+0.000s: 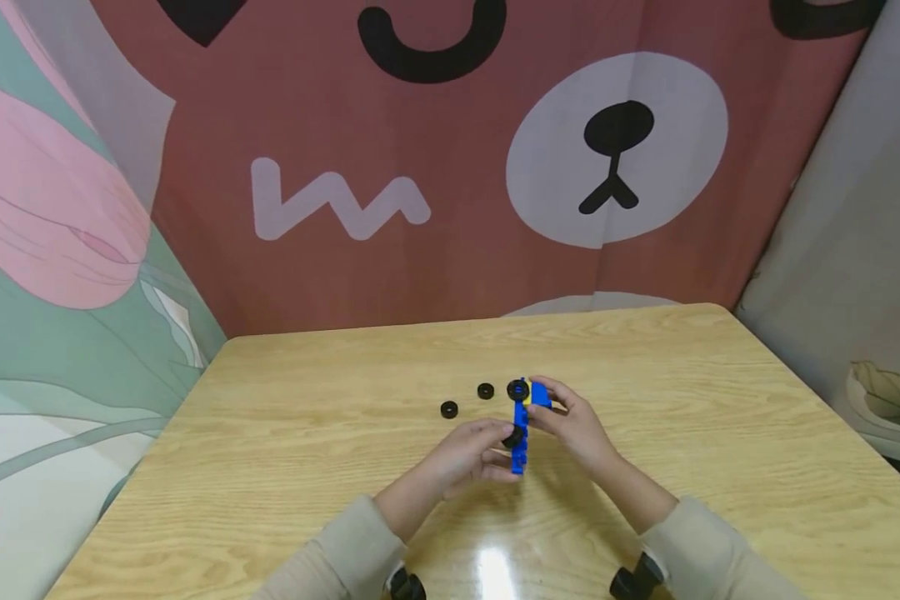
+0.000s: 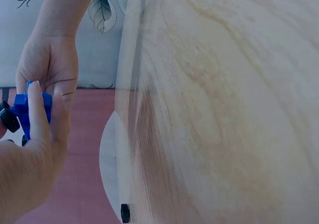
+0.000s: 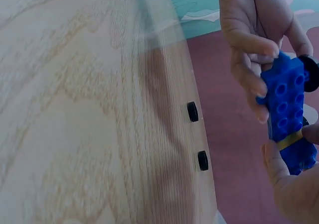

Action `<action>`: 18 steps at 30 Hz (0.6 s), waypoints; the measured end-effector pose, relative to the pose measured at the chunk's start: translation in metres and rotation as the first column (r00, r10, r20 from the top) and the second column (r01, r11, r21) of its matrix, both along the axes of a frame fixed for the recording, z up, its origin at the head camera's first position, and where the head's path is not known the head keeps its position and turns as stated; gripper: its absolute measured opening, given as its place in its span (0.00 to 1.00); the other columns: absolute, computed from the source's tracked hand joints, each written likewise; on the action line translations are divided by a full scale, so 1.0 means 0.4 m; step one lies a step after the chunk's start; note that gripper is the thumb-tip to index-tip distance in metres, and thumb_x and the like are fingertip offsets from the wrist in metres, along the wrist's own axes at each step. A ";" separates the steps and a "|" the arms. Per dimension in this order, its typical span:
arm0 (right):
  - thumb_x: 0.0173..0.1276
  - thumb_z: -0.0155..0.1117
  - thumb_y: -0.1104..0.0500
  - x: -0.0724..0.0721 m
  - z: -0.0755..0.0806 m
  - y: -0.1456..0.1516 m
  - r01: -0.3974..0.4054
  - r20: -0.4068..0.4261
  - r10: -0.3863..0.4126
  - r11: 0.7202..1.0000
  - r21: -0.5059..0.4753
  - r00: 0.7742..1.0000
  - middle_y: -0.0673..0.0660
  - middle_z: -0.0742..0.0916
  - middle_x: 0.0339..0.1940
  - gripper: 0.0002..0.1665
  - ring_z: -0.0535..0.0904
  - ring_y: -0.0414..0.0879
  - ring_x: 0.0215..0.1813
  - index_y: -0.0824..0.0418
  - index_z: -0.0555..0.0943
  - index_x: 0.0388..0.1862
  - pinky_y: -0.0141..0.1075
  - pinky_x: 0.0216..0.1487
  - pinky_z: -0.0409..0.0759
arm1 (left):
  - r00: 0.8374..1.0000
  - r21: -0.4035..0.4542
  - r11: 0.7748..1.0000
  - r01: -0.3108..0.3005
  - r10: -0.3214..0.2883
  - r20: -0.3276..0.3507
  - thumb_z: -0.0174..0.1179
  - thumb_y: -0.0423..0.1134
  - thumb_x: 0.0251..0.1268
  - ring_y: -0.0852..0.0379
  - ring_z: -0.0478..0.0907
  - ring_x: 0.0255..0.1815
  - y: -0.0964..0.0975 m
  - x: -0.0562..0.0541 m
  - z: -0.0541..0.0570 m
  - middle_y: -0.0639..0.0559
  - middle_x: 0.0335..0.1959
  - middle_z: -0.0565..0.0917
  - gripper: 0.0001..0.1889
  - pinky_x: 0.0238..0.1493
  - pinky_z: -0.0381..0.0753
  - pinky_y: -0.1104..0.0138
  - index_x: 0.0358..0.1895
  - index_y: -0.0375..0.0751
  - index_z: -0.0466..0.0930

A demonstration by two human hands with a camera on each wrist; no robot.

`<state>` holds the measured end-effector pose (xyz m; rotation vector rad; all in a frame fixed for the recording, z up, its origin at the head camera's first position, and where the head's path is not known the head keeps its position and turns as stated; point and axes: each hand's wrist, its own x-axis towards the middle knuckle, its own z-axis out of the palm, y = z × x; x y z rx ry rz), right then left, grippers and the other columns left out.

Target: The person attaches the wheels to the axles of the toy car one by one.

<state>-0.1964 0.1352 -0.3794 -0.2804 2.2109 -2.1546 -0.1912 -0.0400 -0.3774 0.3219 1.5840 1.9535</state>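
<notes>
The wood-grain bench (image 1: 285, 467) supports the loose parts. Above it, the left hand (image 1: 461, 454) and right hand (image 1: 579, 423) each grasp 1 end of the blue studded toy vehicle (image 3: 288, 109), held up off the surface; the 2-handed grip presumably keeps it steady and its side exposed. The 2 mounted black wheels (image 1: 518, 390) face left, the left thumb lying against the nearer, apparently to support it. The 2 loose black wheels (image 1: 486, 391) lie apart beyond the left hand, likely for easy reach.
</notes>
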 end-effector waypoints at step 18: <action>0.60 0.56 0.58 0.006 0.011 -0.001 -0.244 0.168 0.234 0.969 0.042 0.958 0.70 0.69 0.45 0.45 0.76 0.56 0.37 0.48 0.40 0.67 0.51 0.37 0.75 | 0.998 -0.068 0.996 -0.059 0.058 -0.011 0.50 0.41 0.60 0.50 0.76 0.35 -0.017 -0.024 -0.012 0.40 0.40 0.75 0.22 0.38 0.76 0.60 0.51 0.27 0.65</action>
